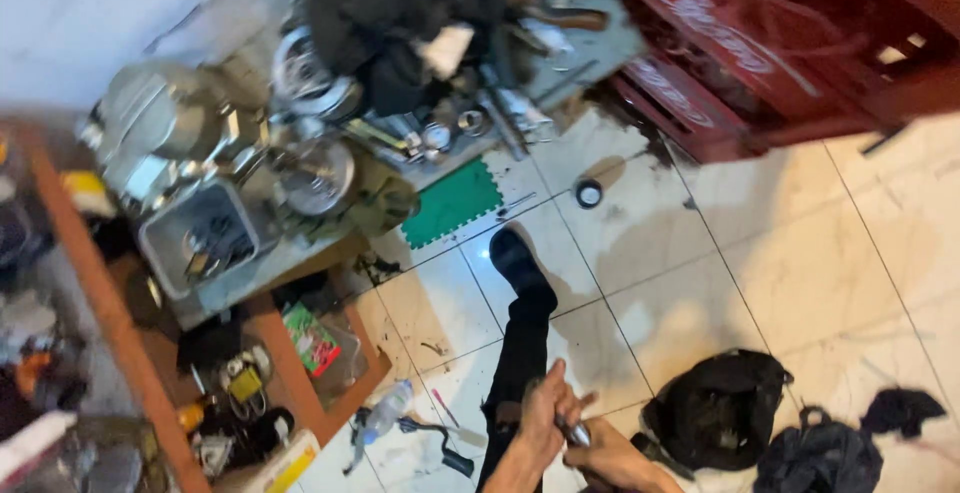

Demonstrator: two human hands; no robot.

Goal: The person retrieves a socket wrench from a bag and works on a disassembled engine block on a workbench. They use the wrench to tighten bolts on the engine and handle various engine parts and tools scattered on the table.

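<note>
My left hand [545, 415] and my right hand [612, 458] meet low in the middle of the view, just above my black-trousered leg [522, 353]. Both close around a small shiny metal part [577, 436], of which only a short silvery end shows between the fingers. The leg stretches out over the white tiled floor [800, 273] and ends in a black shoe [515, 258].
Red plastic crates [760, 43] stand at the top right. Metal engine parts [300, 153] and a grey tray of tools [200, 238] crowd the upper left, beside a green foam mat [450, 201] and a tape roll [589, 193]. Black bags [715, 408] and a plastic bottle [385, 411] lie near me.
</note>
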